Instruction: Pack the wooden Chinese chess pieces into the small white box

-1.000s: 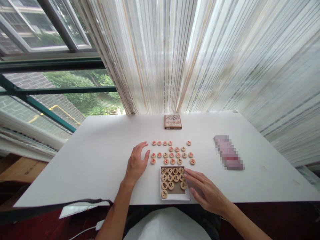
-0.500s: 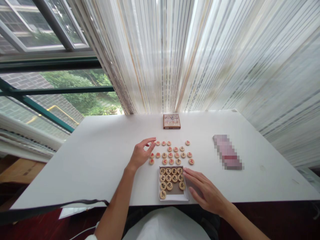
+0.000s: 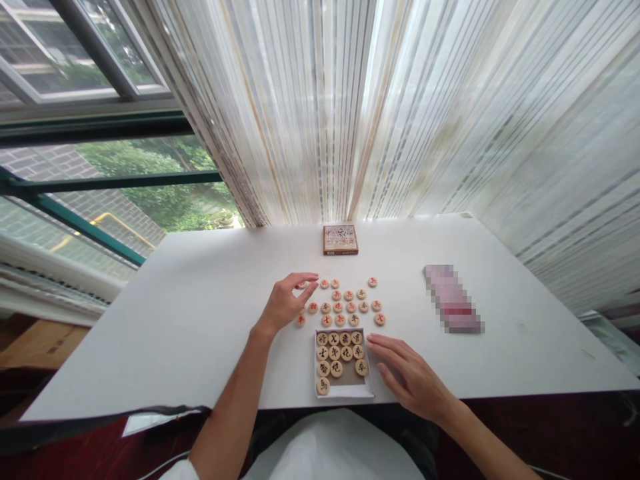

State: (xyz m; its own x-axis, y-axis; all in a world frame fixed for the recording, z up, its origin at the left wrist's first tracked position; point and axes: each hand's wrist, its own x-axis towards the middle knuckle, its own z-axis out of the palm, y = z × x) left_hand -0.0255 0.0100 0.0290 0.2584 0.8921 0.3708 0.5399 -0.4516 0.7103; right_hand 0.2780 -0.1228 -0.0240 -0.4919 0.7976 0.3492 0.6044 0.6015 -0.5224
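Lying in uneven rows on the white table (image 3: 200,313): loose round discs (image 3: 338,307), pale, with red or black characters. Directly nearer the wearer, a shallow open tray (image 3: 315,363) holding twelve black-marked discs (image 3: 334,339), flat, face up; grey-brown floor shows at its middle and right.

Left hand (image 3: 284,305) over the left end of the farthest loose row, thumb and forefinger curved toward each other (whether a disc sits between them, cannot tell; the fingers screen that spot). Right hand (image 3: 414,381) just beside the tray's right wall, fingers loosely extended, grasping nothing.

Farther out: a flat brown-edged box (image 3: 341,240) with dark lettering, near the table's far edge. Off to the right, a pixelated pinkish item (image 3: 454,299), slantwise. Striped sheer curtain (image 3: 310,107) beyond; window (image 3: 100,180) at left, shrubs and brick outside.
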